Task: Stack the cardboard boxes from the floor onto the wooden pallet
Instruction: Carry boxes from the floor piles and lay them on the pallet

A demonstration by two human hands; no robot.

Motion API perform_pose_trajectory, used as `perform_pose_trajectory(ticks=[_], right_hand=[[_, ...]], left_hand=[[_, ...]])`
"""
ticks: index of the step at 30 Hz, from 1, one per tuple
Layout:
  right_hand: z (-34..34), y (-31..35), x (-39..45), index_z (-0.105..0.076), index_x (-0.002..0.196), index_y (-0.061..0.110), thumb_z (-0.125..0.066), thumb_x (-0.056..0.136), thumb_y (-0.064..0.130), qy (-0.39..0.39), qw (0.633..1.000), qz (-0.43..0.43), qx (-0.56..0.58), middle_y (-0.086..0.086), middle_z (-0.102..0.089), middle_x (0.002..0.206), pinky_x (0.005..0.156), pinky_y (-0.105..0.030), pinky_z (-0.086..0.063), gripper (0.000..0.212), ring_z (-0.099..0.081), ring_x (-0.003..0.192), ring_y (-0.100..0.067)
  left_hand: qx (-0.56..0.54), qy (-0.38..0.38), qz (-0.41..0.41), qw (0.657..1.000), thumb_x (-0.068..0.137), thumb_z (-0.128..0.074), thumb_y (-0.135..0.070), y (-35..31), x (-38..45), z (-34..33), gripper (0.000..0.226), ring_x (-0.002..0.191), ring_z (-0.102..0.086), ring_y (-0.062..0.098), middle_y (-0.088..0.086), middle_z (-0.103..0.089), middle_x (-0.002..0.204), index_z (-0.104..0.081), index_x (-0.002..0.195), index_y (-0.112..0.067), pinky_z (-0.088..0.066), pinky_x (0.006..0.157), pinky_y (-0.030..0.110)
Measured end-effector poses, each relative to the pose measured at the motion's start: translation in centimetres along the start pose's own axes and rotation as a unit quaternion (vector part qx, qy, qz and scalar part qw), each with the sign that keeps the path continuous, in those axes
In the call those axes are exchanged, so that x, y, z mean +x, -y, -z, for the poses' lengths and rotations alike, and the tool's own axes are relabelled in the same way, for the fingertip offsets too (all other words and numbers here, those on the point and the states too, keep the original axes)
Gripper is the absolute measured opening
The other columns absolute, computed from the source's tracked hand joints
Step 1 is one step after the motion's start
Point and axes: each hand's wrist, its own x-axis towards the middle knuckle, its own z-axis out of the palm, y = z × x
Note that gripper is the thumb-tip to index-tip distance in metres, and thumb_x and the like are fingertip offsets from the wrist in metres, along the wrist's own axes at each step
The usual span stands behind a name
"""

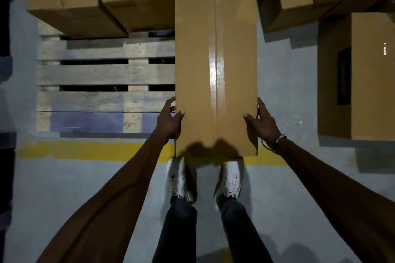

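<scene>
Long tan taped cardboard box (215,70) sits between both hands: left hand (170,120) and right hand (261,120) clasp its near sides, thumbs on top.

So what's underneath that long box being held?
Under the long box show a pallet edge, grey floor and yellow line. What lies directly beneath is covered.

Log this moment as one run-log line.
left hand: grips box side | right hand: grips opposite side | taped box: held over pallet edge
</scene>
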Motion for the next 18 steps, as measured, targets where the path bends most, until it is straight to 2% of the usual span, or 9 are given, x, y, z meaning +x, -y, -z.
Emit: perform_pose_trajectory(ticks=[4,8,11,13,15,16,18], right_hand=[[-0.4,-0.3,0.3,-0.024,0.161,0.027,-0.063,0.102,0.030,-0.008,0.999,0.019,-0.030,-0.003,-0.058,0.146,0.102,-0.047,-0.052,0.072,-0.063,0.121,-0.033],[-0.3,-0.2,0.3,-0.021,0.162,0.025,-0.062,0.102,0.029,-0.001,0.999,0.017,-0.043,-0.005,-0.058,0.147,0.099,-0.042,-0.050,0.073,-0.063,0.119,-0.036],[0.0,0.4,0.5,-0.024,0.161,0.023,-0.064,0.101,0.026,0.009,0.999,0.001,-0.044,-0.006,-0.057,0.147,0.101,-0.039,-0.048,0.073,-0.060,0.123,-0.035],[0.4,0.8,0.8,-0.028,0.160,0.021,-0.068,0.098,0.025,0.016,0.999,-0.009,-0.046,-0.006,-0.057,0.147,0.103,-0.038,-0.047,0.074,-0.060,0.125,-0.034],[1.1,1.3,1.2,-0.033,0.158,0.020,-0.074,0.093,0.025,0.020,0.999,-0.008,-0.049,-0.006,-0.058,0.146,0.104,-0.041,-0.050,0.077,-0.062,0.124,-0.033],[1.4,1.6,1.4,-0.034,0.158,0.020,-0.076,0.092,0.024,0.021,0.999,-0.007,-0.048,-0.006,-0.058,0.146,0.103,-0.041,-0.051,0.078,-0.063,0.122,-0.033],[2.1,2.8,1.8,-0.033,0.158,0.019,-0.079,0.090,0.022,0.015,0.999,-0.007,-0.043,-0.006,-0.055,0.148,0.100,-0.037,-0.051,0.082,-0.063,0.121,-0.032]], left_hand=[[0.021,-0.008,-0.010,1.000,0.086,-0.073,-0.049,0.3,0.3,0.3,0.064,0.105,-0.072,0.035,0.008,-0.071,0.128,-0.048,0.144,-0.037,-0.059,0.093,0.053],[0.033,-0.015,-0.018,0.999,0.086,-0.075,-0.048,0.2,0.4,0.3,0.064,0.104,-0.073,0.027,0.009,-0.072,0.128,-0.050,0.144,-0.032,-0.059,0.093,0.051],[0.042,-0.015,-0.023,0.999,0.080,-0.073,-0.051,-0.3,0.4,0.5,0.071,0.110,-0.072,0.026,0.009,-0.073,0.124,-0.052,0.143,-0.027,-0.060,0.093,0.048],[0.053,-0.011,-0.025,0.998,0.084,-0.080,-0.041,-0.9,0.5,0.7,0.067,0.112,-0.071,0.024,0.008,-0.073,0.121,-0.054,0.142,-0.022,-0.060,0.089,0.034],[0.077,-0.013,-0.028,0.997,0.090,-0.082,-0.023,-1.5,0.6,0.8,0.059,0.111,-0.067,0.017,0.005,-0.071,0.120,-0.056,0.142,-0.016,-0.050,0.077,0.010],[0.083,-0.019,-0.031,0.996,0.091,-0.081,-0.019,-1.8,0.7,1.0,0.057,0.113,-0.066,0.016,0.005,-0.071,0.122,-0.056,0.142,-0.014,-0.046,0.074,0.006],[0.080,-0.033,-0.034,0.996,0.089,-0.082,-0.020,-2.5,0.8,1.2,0.059,0.115,-0.067,0.018,0.007,-0.071,0.126,-0.056,0.142,-0.016,-0.048,0.077,0.012]])
